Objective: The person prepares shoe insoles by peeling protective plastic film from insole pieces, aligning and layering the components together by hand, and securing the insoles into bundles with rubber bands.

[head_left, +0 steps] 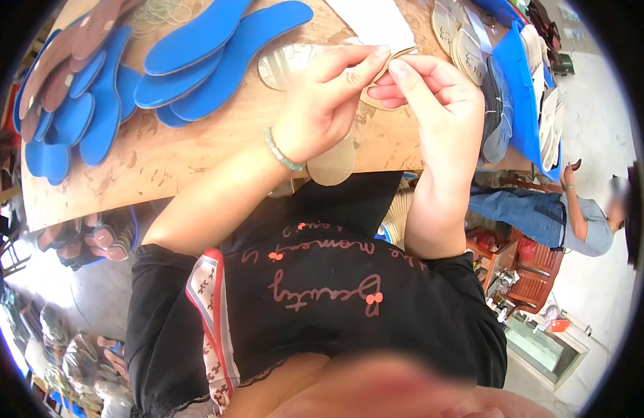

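1. Insole piece, thin and beige, is held at one o'clock above the table; it looks light and bendable, probably best taken by its edges.
2. Left hand, twelve o'clock, and right hand, between one and two, each pinch it in a fingertip grip.
3. Left forearm slants toward two o'clock; right forearm points toward twelve.

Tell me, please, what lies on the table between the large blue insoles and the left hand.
In the head view, a translucent, marked piece, partly hidden by the left hand, lies beside the blue insoles; stained wooden tabletop shows nearer the person.
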Demonstrator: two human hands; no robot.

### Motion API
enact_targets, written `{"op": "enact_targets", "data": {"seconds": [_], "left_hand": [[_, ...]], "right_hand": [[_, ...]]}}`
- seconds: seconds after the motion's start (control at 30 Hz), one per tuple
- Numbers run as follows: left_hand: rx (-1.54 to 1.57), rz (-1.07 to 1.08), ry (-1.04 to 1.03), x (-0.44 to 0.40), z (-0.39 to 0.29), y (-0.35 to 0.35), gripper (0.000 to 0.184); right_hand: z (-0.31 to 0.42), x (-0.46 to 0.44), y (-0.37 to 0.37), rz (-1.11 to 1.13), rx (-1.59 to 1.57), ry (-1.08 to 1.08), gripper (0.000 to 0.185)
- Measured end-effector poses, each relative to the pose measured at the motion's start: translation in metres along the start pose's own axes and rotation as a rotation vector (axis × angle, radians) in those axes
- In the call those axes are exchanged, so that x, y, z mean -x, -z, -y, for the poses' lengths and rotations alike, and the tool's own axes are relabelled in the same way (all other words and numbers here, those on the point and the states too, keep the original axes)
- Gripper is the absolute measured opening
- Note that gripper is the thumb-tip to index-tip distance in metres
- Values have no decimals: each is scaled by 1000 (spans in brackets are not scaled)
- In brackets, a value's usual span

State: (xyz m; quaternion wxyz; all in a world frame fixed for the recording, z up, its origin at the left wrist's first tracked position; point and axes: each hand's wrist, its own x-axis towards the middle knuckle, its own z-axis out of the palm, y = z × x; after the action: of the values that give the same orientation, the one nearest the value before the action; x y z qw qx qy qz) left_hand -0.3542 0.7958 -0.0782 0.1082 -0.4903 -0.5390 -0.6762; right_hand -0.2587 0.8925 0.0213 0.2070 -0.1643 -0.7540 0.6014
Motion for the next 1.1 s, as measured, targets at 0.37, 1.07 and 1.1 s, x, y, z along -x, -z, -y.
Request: {"op": "enact_targets", "data": {"seconds": [0.37,1.07,1.1], "left_hand": [[-166,-4,-166,5,9,-4,66],[437,-63,219,-5,-2,12,24],[407,-61,204,-5,-1,12,24]], "right_hand": [[-2,0,2,-25,10,-24,4],[-8,2,-9,-1,-17,17,11],[-7,2,-8,7,-15,21,12]]}}
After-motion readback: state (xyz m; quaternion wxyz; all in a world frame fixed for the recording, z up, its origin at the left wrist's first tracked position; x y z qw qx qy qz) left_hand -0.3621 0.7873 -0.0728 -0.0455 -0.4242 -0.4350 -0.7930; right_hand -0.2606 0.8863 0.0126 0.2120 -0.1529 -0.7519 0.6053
